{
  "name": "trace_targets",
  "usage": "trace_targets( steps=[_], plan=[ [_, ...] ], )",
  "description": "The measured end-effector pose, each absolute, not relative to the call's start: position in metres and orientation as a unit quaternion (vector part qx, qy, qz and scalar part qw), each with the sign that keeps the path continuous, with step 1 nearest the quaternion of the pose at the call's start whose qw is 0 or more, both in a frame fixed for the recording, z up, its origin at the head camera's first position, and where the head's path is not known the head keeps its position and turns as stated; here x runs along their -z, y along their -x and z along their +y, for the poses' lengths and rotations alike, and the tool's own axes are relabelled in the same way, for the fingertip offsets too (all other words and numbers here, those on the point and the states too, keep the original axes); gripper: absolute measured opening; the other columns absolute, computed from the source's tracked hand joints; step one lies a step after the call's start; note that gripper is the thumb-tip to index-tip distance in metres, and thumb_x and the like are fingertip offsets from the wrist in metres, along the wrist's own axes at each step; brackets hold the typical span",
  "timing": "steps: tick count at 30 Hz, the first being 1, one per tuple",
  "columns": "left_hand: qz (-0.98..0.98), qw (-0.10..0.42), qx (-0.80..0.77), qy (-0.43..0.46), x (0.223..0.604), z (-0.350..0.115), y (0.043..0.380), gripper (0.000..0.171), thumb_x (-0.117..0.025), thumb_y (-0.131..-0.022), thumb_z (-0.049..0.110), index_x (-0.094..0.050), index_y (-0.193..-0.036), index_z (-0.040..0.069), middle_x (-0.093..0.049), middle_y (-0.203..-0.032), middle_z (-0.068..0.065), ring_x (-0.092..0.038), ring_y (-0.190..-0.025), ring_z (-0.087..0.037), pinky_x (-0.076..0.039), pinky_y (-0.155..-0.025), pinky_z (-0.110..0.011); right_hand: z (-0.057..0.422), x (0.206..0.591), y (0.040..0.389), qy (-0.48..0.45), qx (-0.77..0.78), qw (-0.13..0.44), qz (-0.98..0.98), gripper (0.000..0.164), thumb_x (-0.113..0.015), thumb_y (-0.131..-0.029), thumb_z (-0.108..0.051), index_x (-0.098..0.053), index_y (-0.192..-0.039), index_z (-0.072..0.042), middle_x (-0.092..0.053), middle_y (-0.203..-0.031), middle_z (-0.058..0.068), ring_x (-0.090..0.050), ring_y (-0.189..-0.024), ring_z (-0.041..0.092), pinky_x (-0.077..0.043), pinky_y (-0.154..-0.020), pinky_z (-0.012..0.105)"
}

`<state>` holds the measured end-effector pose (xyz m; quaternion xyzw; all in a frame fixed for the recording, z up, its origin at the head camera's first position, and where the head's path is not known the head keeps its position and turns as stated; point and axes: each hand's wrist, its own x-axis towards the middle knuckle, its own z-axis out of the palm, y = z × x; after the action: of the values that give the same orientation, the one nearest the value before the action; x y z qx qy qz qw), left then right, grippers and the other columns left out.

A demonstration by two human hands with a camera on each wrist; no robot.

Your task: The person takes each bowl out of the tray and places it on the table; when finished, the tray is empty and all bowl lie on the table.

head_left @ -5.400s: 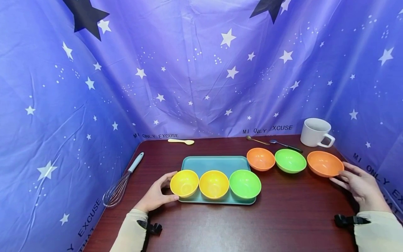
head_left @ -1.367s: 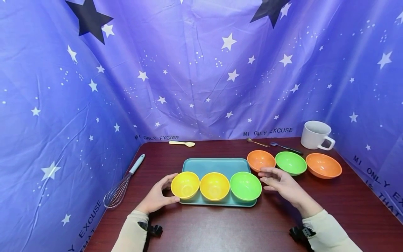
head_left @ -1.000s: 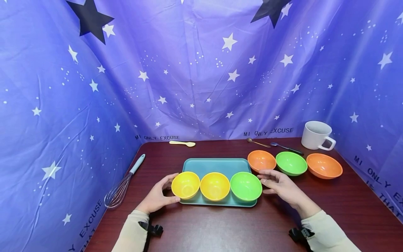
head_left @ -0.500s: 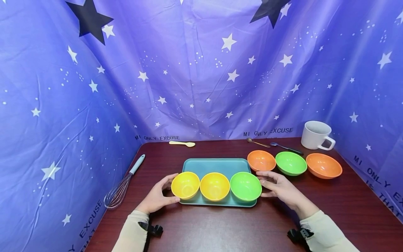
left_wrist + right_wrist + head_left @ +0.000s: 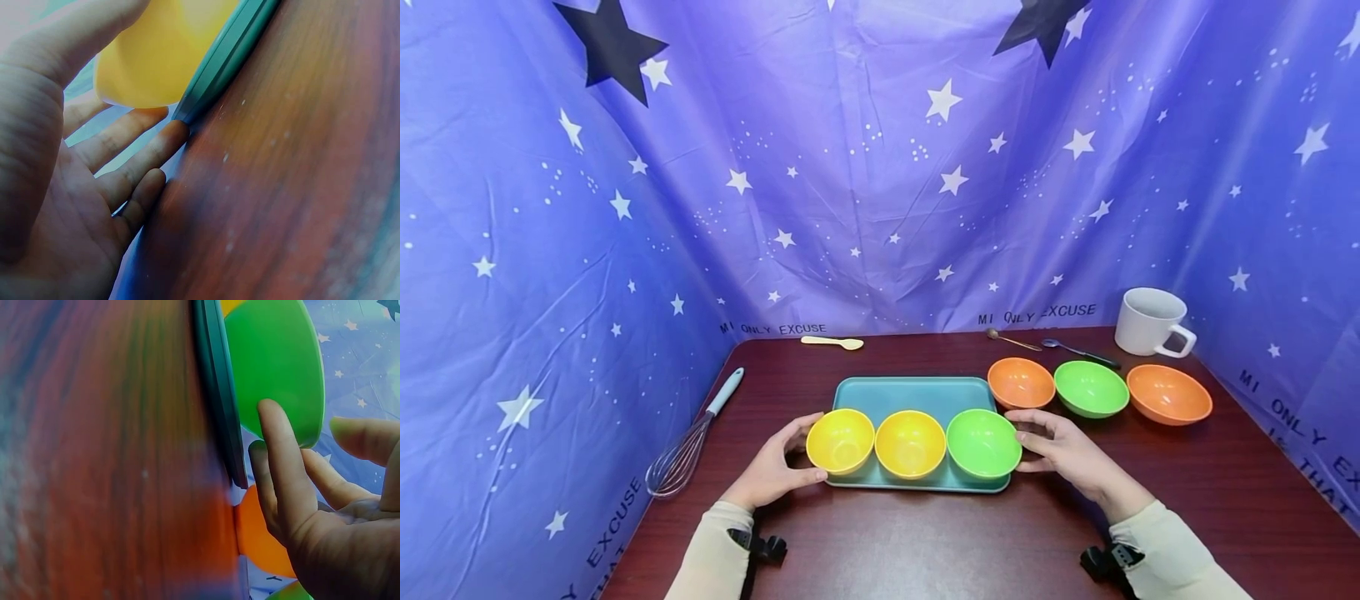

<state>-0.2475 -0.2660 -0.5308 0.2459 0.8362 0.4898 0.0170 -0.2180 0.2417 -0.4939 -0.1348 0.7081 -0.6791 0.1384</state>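
Observation:
A teal tray (image 5: 916, 392) carries a row of three bowls: a left yellow bowl (image 5: 840, 442), a middle yellow bowl (image 5: 910, 444) and a green bowl (image 5: 984, 443). At the row's left end my left hand (image 5: 773, 468) lies beside the left yellow bowl, thumb and fingers spread around its side. In the left wrist view its fingertips are against the yellow bowl (image 5: 169, 56) and the tray's edge. My right hand (image 5: 1075, 458) is at the green bowl's right side, fingers extended. One finger touches the green bowl (image 5: 275, 369) in the right wrist view; the thumb is apart from it.
Behind the right hand stand an orange bowl (image 5: 1021, 383), another green bowl (image 5: 1091, 389) and a second orange bowl (image 5: 1169, 396). A white mug (image 5: 1151, 323) and two small spoons are farther back. A whisk (image 5: 688, 446) lies left; a pale yellow spoon (image 5: 832, 342) lies behind the tray.
My right hand has come from the far orange bowl leftward to the green bowl on the tray, then crept closer to its side. My left hand and the bowls look unmoved.

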Motion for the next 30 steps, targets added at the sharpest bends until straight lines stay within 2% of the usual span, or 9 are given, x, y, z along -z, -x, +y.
trace_targets(
  steps=[6,15,23,30],
  plan=[
    [0.835,0.015,-0.492,-0.246,0.5310,-0.2661,0.2473,0.090,-0.093,-0.081,0.027,-0.046,-0.157,0.023,-0.066,-0.133,0.002,-0.064,-0.116,-0.021,-0.050,-0.102,-0.033,0.2396,0.4934,0.2173,0.137,0.682,0.142,0.704,0.053,-0.055,-0.110,-0.012,-0.037,-0.150,0.016,-0.051,-0.140,0.032,-0.072,-0.103,0.023,-0.059,-0.085,0.051],
    [0.826,0.008,-0.503,-0.255,0.5299,-0.2646,0.2468,0.088,-0.093,-0.080,0.022,-0.048,-0.156,0.019,-0.067,-0.130,0.000,-0.065,-0.114,-0.024,-0.051,-0.100,-0.032,0.2395,0.4973,0.2183,0.130,0.681,0.148,0.705,0.053,-0.058,-0.108,-0.010,-0.039,-0.150,0.016,-0.058,-0.135,0.024,-0.073,-0.102,0.024,-0.060,-0.085,0.050],
    [0.832,0.013,-0.497,-0.248,0.5299,-0.2654,0.2476,0.089,-0.093,-0.081,0.024,-0.047,-0.156,0.021,-0.066,-0.130,0.003,-0.064,-0.115,-0.024,-0.051,-0.102,-0.034,0.2412,0.4981,0.2190,0.140,0.685,0.150,0.699,0.053,-0.057,-0.108,-0.008,-0.038,-0.150,0.017,-0.058,-0.136,0.027,-0.073,-0.103,0.023,-0.060,-0.084,0.048],
    [0.834,0.011,-0.493,-0.248,0.5303,-0.2657,0.2479,0.089,-0.094,-0.081,0.025,-0.047,-0.156,0.020,-0.067,-0.130,0.002,-0.064,-0.116,-0.025,-0.050,-0.102,-0.033,0.2433,0.5008,0.2206,0.143,0.683,0.149,0.701,0.052,-0.057,-0.108,-0.007,-0.038,-0.150,0.018,-0.061,-0.134,0.023,-0.073,-0.103,0.023,-0.059,-0.084,0.049]
  ],
)
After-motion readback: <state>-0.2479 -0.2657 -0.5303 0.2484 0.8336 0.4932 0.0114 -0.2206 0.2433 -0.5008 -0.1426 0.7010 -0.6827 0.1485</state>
